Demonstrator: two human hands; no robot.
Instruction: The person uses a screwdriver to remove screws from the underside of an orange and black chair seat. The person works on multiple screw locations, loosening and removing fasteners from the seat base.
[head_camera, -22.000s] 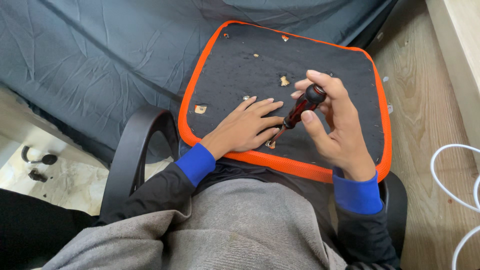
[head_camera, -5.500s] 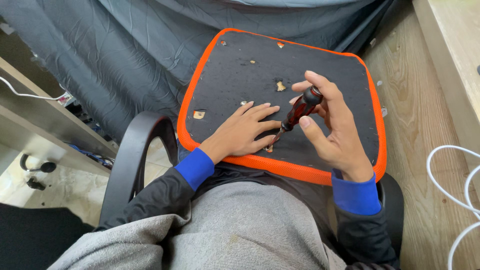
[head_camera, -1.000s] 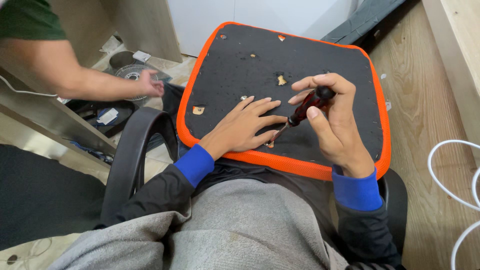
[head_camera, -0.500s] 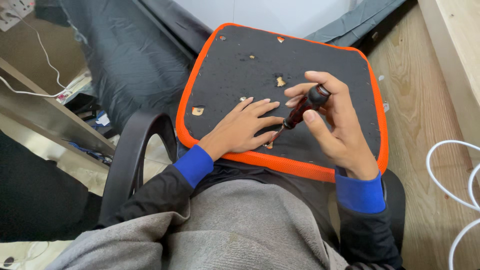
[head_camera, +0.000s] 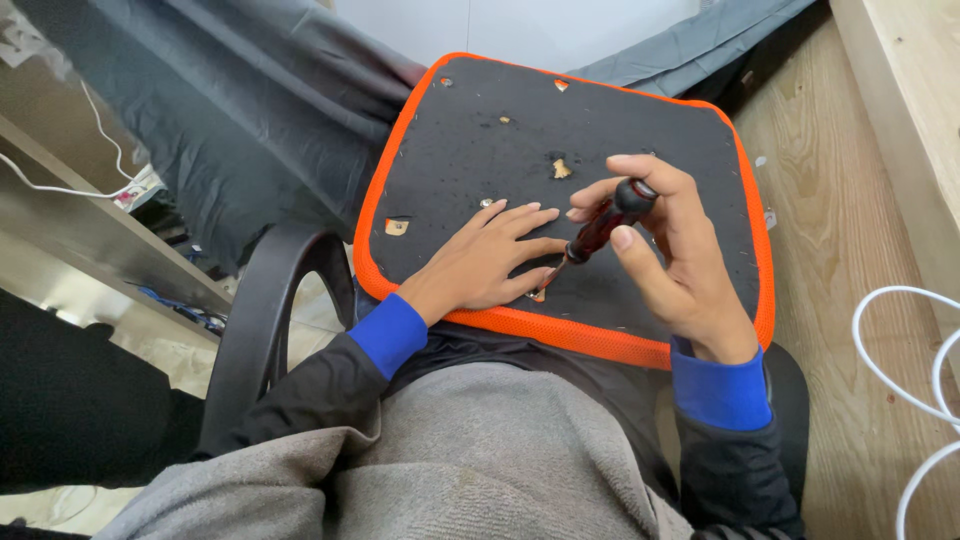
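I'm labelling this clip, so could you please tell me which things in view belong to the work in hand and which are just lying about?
In use:
- screwdriver, gripped by the right hand
- seat pad, pressed flat by the left hand
- screw hole at the screwdriver tip

Lying about:
- white cable on the floor
- dark sheet
- armrest

No packages, signs or screens show in this view. The only candidate for a label is a small pale card or tag (head_camera: 135, 190) with a touch of red at its edge, lying at the far left on the slanted wooden shelf (head_camera: 90, 240), just beside the hanging dark grey cloth (head_camera: 250, 120) and at the end of a thin white cable (head_camera: 60, 190). It is too small to tell its kind.
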